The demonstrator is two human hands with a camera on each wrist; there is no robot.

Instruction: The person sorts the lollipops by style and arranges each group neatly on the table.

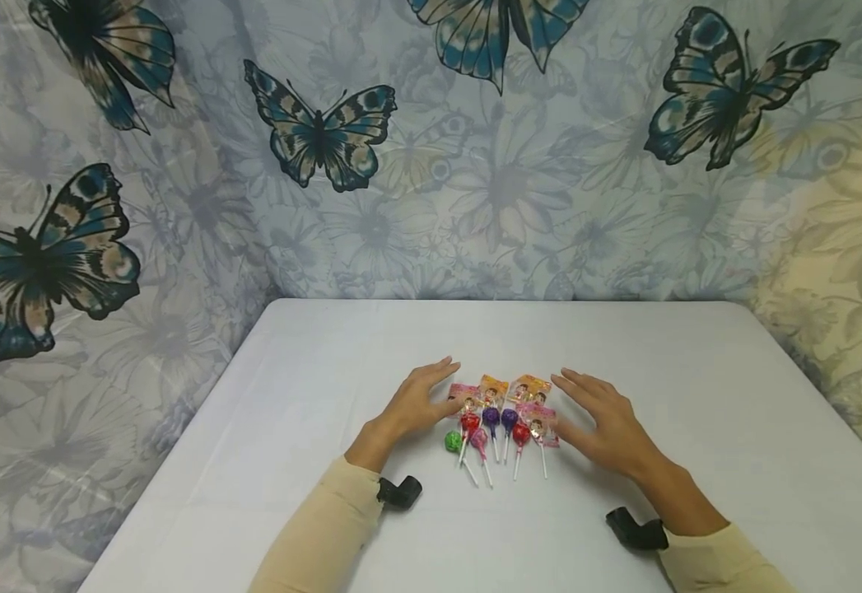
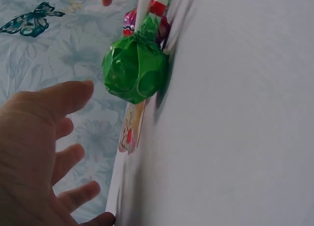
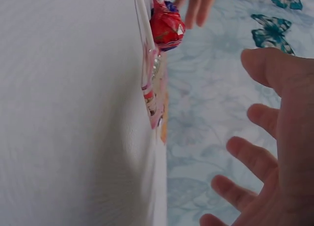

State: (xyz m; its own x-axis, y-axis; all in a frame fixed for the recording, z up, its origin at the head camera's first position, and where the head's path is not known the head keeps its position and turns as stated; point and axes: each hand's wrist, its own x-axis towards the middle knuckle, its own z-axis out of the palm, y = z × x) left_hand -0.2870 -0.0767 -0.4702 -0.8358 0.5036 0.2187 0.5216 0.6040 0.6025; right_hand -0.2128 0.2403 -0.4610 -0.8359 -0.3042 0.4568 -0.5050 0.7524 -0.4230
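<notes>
A cluster of wrapped lollipops lies on the white table, sticks pointing toward me. A green lollipop (image 1: 454, 442) is at its left, beside a pink lollipop (image 1: 479, 439) and a red lollipop (image 1: 469, 423). Two purple lollipops (image 1: 491, 417) sit in the middle, with another red lollipop (image 1: 521, 434) to their right. Flat printed packets in orange (image 1: 530, 388) and pink (image 1: 542, 420) lie behind and at the right. My left hand (image 1: 410, 402) is spread at the cluster's left side, its thumb near a pink packet (image 1: 463, 395). Opposite it, my right hand (image 1: 608, 422) spreads its fingers at the right side. Both hands hold nothing.
The white table (image 1: 327, 346) reaches back to a cloth backdrop (image 1: 505, 189) printed with butterflies and flowers. A black wrist mount (image 1: 401, 492) sticks out from the left sleeve, and a similar mount (image 1: 636, 529) from the right.
</notes>
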